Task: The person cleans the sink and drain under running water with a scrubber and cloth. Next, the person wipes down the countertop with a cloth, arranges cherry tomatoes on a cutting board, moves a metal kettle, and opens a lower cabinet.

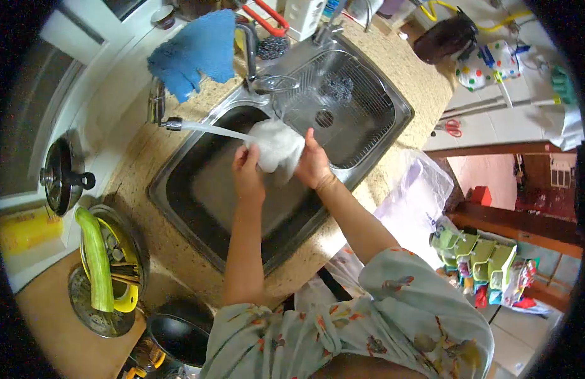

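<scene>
Over the sink's large basin (207,189), a bunched white cloth (274,144) is between my two hands. My left hand (247,174) pinches its near left side with closed fingers. On the other side, my right hand (314,165) grips the cloth's right edge, thumb pointing up and its other fingers partly hidden behind the fabric. From the black-tipped spout (172,124) at the left, a stream of water (216,130) runs onto the cloth.
A second basin with a drain (324,118) holds a wire rack and a dark scourer (338,90). A blue towel (194,54) hangs by the faucet (251,57). At the left lie a long green gourd (96,259), steel lids and a black pan (178,338).
</scene>
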Available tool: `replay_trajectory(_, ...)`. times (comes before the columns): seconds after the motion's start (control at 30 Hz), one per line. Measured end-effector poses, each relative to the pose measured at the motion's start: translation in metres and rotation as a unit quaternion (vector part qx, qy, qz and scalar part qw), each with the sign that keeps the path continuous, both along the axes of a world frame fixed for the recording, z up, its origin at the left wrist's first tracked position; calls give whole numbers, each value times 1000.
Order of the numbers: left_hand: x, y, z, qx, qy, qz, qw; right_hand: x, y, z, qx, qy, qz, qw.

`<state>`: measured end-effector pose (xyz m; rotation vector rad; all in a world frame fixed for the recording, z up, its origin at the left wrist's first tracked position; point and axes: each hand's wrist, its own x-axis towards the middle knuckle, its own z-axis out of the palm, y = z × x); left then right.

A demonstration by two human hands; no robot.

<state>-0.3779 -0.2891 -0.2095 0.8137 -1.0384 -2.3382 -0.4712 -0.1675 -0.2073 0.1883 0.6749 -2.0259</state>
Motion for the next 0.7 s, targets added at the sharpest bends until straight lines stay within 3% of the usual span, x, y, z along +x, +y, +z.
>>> replay_trajectory(0.13, -5, -3, 0, 115, 86, -15, 990, 6, 14, -6, 53, 59, -8, 997)
replay_trajectory(0.2, 1, -2, -9, -33, 82, -50, 995, 9, 22, -19, 163, 176, 11, 971)
replay_trajectory(0.23, 3, -2, -10, -82, 80, -62, 991, 13, 23, -15, 154, 186, -22, 970)
replay_trajectory(0.27, 3, -1, -11, 43, 108, -65, 991, 17, 24, -11, 154, 184, -27, 970)
replay_trajectory(0.3, 5, 0, -11, 167, 133, -67, 975, 20, 25, -7, 198, 262, -54, 943)
replay_trajectory(0.43, 6, 4, -6, 138, 109, -68, 982, 26, 29, 20, 266, 458, -73, 845)
replay_trajectory(0.47, 7, 5, -4, 135, 110, -72, 982, 26, 29, 26, 266, 460, -73, 844)
replay_trajectory(0.53, 7, 5, -6, 132, 113, -76, 982, 26, 27, 37, 266, 561, -76, 781)
replay_trajectory(0.6, 5, 5, -14, 114, 92, -74, 986, 27, 26, 49, 278, 597, -65, 749)
replay_trajectory(0.7, 11, 13, 16, 162, 49, -72, 983, 26, 25, 44, 297, 651, -60, 695)
